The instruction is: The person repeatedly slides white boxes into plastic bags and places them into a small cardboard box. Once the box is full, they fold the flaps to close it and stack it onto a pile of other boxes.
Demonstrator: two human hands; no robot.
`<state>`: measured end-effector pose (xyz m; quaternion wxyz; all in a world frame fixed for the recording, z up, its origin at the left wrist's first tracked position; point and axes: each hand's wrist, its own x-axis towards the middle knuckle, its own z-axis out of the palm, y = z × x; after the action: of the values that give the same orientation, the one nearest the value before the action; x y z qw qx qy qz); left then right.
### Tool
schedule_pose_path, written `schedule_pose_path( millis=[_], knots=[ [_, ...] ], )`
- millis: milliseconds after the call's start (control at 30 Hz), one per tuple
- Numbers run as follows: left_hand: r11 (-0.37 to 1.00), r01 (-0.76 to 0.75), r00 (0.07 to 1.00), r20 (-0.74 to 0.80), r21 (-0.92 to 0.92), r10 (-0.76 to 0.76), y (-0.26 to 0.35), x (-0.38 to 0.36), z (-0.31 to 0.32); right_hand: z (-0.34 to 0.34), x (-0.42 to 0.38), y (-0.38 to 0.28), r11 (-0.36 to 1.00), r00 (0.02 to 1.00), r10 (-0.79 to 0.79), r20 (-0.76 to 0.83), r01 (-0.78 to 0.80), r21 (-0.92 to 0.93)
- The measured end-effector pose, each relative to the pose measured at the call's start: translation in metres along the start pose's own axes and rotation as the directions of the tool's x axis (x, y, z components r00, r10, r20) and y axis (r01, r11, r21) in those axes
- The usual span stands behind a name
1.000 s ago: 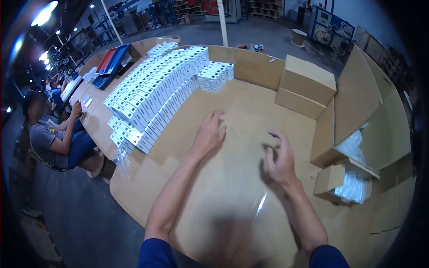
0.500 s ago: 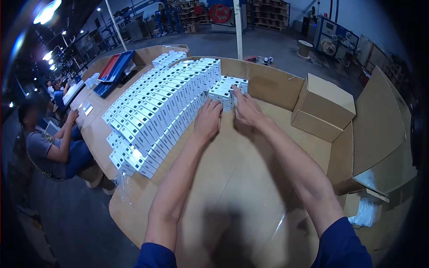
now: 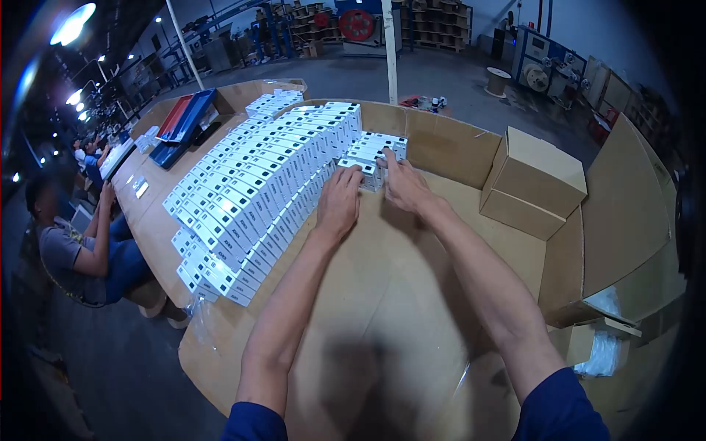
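Small white boxes (image 3: 379,141) with dark square marks form a short, low group beside the main stack. At its near edge, my left hand (image 3: 340,197) has curled fingers against the front white box (image 3: 359,176). My right hand (image 3: 406,184) grips the right end of this same front part, its index finger reaching over the top. The fingertips partly hide the boxes they touch. Left of my hands, a large stepped stack of matching white boxes (image 3: 257,165) stands in tight rows.
Cardboard walls (image 3: 441,143) edge the table (image 3: 368,316). A closed brown carton (image 3: 533,176) stands at right, and an open carton with clear plastic (image 3: 603,353) is lower right. Red and blue trays (image 3: 184,125) lie far left. A seated person (image 3: 81,250) works at the left edge.
Both hands stay at the small group of boxes. The front box now sits slightly nearer to me, a little out from the row behind. The view has shifted slightly.
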<state>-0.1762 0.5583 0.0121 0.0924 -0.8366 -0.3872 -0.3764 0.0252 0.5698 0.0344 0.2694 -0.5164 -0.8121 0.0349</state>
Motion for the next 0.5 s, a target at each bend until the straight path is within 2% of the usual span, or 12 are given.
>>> schedule_pose_path(
  millis=[133,233,300,333,400,467,500],
  knots=[
    [0.997,0.038,0.999,-0.014,0.071,-0.037,0.0,0.002,-0.002,0.001,0.002,0.0,0.999,1.0,0.029,0.009,-0.03,0.037],
    [0.987,0.091,0.996,0.001,0.135,-0.093,0.002,0.0,-0.005,0.0,0.005,0.002,0.98,0.994,0.069,0.089,-0.084,0.178],
    [0.987,0.111,0.994,-0.026,0.114,-0.109,0.007,-0.002,-0.01,-0.003,-0.007,-0.001,0.972,0.984,-0.046,-0.175,0.085,0.22],
    [0.991,0.109,0.992,-0.064,0.074,-0.104,0.014,-0.007,-0.016,-0.009,-0.016,-0.009,0.959,0.947,-0.099,-0.307,0.173,0.223],
    [0.994,0.106,0.987,-0.121,-0.012,-0.106,0.033,-0.017,-0.032,-0.029,-0.042,-0.027,0.882,0.968,0.054,-0.244,0.069,0.465],
    [0.976,0.152,0.971,-0.162,-0.156,-0.177,0.056,-0.029,-0.045,-0.046,-0.08,-0.044,0.765,0.96,0.231,-0.161,-0.077,0.639],
    [0.957,0.166,0.963,-0.171,-0.24,-0.209,0.071,-0.036,-0.051,-0.058,-0.102,-0.055,0.679,0.958,0.284,-0.041,-0.171,0.714]
  ],
)
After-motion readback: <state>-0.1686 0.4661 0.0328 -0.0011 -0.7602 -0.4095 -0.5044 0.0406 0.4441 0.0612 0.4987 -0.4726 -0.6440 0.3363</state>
